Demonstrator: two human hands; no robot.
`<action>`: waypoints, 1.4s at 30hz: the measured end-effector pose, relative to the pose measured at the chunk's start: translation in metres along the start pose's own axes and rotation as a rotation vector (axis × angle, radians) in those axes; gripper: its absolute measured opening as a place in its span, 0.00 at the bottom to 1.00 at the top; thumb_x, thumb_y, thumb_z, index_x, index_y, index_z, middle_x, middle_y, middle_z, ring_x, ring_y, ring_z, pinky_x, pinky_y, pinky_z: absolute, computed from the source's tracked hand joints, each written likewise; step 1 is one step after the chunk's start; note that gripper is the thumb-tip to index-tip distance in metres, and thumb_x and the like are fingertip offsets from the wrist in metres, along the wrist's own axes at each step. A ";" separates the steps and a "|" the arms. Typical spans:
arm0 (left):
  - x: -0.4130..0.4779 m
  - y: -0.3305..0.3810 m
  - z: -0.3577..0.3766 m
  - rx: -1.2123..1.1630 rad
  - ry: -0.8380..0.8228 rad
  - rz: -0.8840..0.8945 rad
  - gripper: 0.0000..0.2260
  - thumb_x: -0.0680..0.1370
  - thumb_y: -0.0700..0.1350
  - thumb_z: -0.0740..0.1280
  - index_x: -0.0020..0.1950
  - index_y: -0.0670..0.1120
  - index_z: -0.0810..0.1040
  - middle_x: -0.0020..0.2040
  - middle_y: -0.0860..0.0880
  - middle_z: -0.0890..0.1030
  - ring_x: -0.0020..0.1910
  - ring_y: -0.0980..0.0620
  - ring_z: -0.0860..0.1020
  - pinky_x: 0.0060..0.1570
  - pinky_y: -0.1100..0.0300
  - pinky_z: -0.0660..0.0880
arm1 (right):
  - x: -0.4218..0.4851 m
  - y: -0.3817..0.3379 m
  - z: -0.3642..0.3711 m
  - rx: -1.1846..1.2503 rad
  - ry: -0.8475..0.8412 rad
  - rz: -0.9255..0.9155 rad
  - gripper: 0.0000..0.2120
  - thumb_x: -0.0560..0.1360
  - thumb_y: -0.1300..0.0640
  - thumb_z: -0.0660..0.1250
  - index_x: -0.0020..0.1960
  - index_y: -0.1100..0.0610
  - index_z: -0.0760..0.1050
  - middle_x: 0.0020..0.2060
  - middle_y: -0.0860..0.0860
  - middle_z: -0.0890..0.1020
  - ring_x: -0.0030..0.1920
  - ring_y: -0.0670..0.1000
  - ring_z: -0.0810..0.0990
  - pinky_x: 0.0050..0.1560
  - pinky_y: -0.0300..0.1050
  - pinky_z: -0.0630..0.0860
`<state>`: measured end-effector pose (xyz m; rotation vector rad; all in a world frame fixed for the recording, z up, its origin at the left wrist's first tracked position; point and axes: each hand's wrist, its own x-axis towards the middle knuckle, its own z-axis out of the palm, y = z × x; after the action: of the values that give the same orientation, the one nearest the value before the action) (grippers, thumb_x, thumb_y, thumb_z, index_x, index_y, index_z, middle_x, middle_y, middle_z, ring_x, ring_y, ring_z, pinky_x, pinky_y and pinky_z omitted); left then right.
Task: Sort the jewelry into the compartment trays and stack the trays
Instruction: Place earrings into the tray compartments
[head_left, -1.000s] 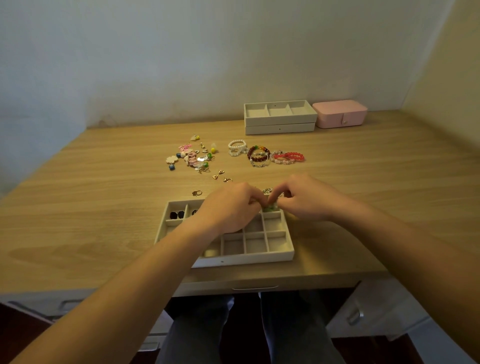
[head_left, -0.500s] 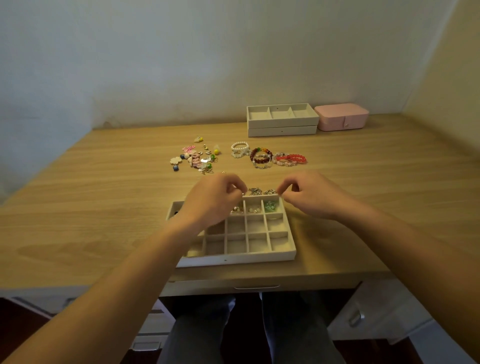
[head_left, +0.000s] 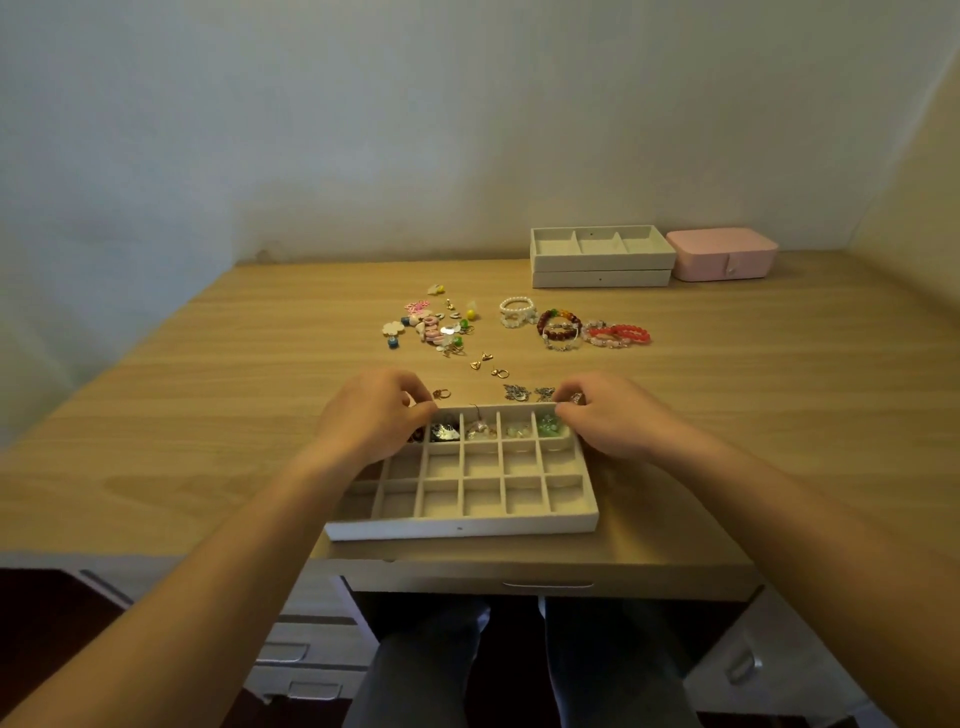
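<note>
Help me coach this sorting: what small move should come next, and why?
Probably the right hand should pick the silver charms lying just past the far rim of the grid tray and drop them in an empty second-row compartment; they are the nearest loose pieces, and the far row looks filled.

Loose charms (head_left: 434, 327) and bracelets (head_left: 615, 335) (mid-table) lie before the stacked trays (head_left: 602, 262).
</note>
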<state>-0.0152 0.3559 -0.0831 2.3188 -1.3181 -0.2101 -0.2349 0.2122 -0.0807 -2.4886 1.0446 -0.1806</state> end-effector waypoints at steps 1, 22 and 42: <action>0.000 -0.003 -0.001 -0.013 -0.001 0.002 0.04 0.78 0.54 0.70 0.48 0.56 0.83 0.45 0.55 0.77 0.47 0.56 0.76 0.43 0.57 0.72 | 0.002 -0.004 0.002 -0.051 0.026 0.008 0.12 0.83 0.50 0.60 0.58 0.51 0.81 0.54 0.47 0.83 0.51 0.49 0.80 0.51 0.48 0.79; 0.113 -0.025 0.015 -0.427 -0.012 -0.055 0.02 0.75 0.44 0.75 0.45 0.50 0.85 0.41 0.54 0.83 0.42 0.56 0.79 0.43 0.61 0.73 | 0.127 -0.048 0.020 0.102 0.056 -0.053 0.07 0.77 0.54 0.74 0.55 0.50 0.84 0.48 0.46 0.84 0.48 0.44 0.81 0.53 0.45 0.79; 0.082 -0.003 -0.001 -0.904 -0.051 0.294 0.05 0.74 0.37 0.75 0.48 0.42 0.83 0.39 0.47 0.85 0.40 0.52 0.82 0.36 0.60 0.78 | 0.102 -0.048 0.005 1.202 -0.280 -0.025 0.14 0.75 0.57 0.70 0.58 0.63 0.81 0.43 0.52 0.85 0.41 0.48 0.83 0.42 0.41 0.80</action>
<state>0.0306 0.2887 -0.0756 1.3589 -1.2154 -0.6207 -0.1301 0.1714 -0.0690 -1.3717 0.5098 -0.3304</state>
